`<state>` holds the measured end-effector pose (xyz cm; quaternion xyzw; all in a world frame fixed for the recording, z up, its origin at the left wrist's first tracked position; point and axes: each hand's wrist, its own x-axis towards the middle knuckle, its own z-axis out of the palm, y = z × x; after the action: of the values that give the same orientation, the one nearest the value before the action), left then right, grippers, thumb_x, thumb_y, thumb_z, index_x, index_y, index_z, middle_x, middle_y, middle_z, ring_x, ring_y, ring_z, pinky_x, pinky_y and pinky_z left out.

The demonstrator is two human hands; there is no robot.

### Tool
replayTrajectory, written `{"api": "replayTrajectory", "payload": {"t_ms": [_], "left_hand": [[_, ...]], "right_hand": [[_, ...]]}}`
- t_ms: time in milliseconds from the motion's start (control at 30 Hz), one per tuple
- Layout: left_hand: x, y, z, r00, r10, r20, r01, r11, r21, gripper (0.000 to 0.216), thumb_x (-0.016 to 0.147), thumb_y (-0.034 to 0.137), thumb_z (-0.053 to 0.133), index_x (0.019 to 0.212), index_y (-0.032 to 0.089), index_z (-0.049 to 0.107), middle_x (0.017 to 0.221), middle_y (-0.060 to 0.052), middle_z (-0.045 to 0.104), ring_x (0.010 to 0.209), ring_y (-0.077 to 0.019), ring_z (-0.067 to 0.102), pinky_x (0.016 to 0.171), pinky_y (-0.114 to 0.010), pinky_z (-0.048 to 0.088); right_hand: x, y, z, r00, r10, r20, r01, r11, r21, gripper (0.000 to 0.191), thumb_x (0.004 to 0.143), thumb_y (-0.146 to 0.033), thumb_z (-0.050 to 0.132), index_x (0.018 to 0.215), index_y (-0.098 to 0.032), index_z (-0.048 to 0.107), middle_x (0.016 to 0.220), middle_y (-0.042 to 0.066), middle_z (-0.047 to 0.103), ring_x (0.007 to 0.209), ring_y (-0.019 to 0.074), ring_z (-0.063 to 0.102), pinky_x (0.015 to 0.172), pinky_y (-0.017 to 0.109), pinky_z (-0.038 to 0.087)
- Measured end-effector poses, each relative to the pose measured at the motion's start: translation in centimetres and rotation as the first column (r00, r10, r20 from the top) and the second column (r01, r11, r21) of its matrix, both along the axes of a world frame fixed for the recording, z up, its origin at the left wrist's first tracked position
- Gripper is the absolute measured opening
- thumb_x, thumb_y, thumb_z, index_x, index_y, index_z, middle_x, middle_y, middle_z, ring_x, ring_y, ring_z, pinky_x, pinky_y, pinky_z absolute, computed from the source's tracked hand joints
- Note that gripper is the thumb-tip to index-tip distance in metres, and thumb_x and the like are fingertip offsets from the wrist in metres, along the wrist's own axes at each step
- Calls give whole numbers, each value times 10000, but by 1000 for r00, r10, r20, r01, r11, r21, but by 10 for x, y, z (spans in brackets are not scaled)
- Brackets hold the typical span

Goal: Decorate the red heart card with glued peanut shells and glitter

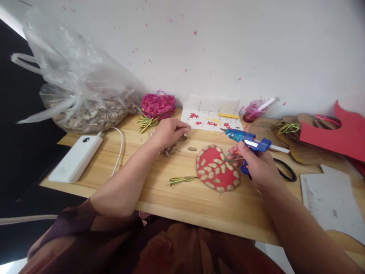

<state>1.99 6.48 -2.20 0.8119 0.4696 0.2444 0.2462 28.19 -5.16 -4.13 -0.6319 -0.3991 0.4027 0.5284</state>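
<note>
My right hand [258, 163] is wrapped round the handle of a blue hot glue gun [241, 135], whose nozzle points left and a white glue stick sticks out of its back. Below the gun lies a red disc [210, 155] edged and partly covered with peanut shells, a tassel of yellow-green cords [182, 180] at its left. My left hand [171, 132] is over a small pile of peanut shells [170, 150], thumb and fingers pinched together; what they hold, if anything, I cannot make out. A single peanut shell [192, 149] lies between pile and disc.
A plastic bag of peanut shells [85, 118] and a white power bank [75, 158] stand left. Behind are a pink tasselled ornament [158, 105], a paper sheet with red stars [199, 102] and a cup of red liquid [251, 111]. Red cutouts [327, 133] lie right.
</note>
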Motion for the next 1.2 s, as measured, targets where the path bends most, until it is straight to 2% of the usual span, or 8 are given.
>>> {"api": "replayTrajectory", "payload": {"t_ms": [167, 233, 400, 600, 733, 867, 1000, 1200], "left_hand": [[13, -13, -3, 1000, -5, 23, 8, 991, -133, 297, 857, 291, 671, 1115, 211, 795, 877, -17, 800, 771, -170, 699, 762, -267, 536], [17, -15, -5, 1000, -14, -18, 11, 991, -131, 276, 847, 278, 663, 1070, 199, 804, 801, -13, 787, 700, -155, 674, 713, -260, 519], [20, -15, -7, 992, -31, -122, 20, 995, -94, 223, 840, 257, 641, 968, 196, 814, 803, -23, 791, 680, -157, 667, 685, -264, 493], [13, -17, 6, 984, 30, -177, -49, 993, -105, 229, 862, 314, 648, 968, 211, 823, 625, -4, 711, 554, -147, 590, 631, -271, 457], [-4, -9, 15, 983, 81, -164, -89, 995, -40, 232, 851, 349, 654, 910, 199, 821, 725, -24, 753, 624, -158, 622, 636, -267, 450], [-17, -1, 16, 975, 21, -221, -33, 998, -49, 185, 788, 282, 695, 906, 212, 818, 791, -16, 773, 686, -162, 654, 662, -255, 466], [-10, -2, 12, 941, -81, -329, 76, 997, -27, 281, 770, 206, 705, 1032, 214, 809, 948, -38, 789, 852, -196, 698, 787, -267, 502], [7, -8, 10, 941, -25, -338, 42, 998, 44, 188, 838, 175, 632, 923, 176, 800, 992, -77, 771, 924, -223, 692, 848, -295, 504]], "right_hand": [[1, 1, -2, 1000, 8, 14, -9, 1000, 21, 406, 723, -675, 778, 779, -278, 711, 826, 50, 737, 668, 244, 708, 494, 361, 548], [1, 1, -1, 1000, 16, 23, -17, 1000, 24, 395, 736, -664, 773, 790, -277, 713, 841, 49, 745, 672, 243, 717, 498, 357, 553], [1, 1, -1, 1000, 13, 18, -14, 1000, 21, 407, 723, -671, 777, 786, -275, 709, 854, 52, 762, 670, 245, 728, 502, 351, 564], [3, 1, -3, 999, 15, 31, -16, 999, 28, 400, 730, -671, 772, 771, -278, 711, 861, 56, 758, 678, 254, 728, 514, 370, 571], [2, 1, -1, 999, -2, 34, 1, 1000, 28, 396, 730, -672, 772, 771, -282, 718, 846, 53, 744, 668, 247, 712, 512, 372, 561], [0, 0, 2, 1000, -13, 10, 13, 1000, 26, 392, 716, -660, 790, 783, -280, 716, 819, 40, 727, 657, 232, 700, 510, 357, 549], [-1, -1, 3, 1000, -5, 4, 5, 1000, 12, 395, 712, -654, 794, 800, -277, 714, 813, 36, 726, 660, 235, 700, 511, 359, 547], [1, 0, 1, 1000, -4, 13, 4, 1000, 21, 386, 733, -644, 785, 790, -270, 709, 827, 37, 730, 674, 229, 703, 509, 345, 545]]}}
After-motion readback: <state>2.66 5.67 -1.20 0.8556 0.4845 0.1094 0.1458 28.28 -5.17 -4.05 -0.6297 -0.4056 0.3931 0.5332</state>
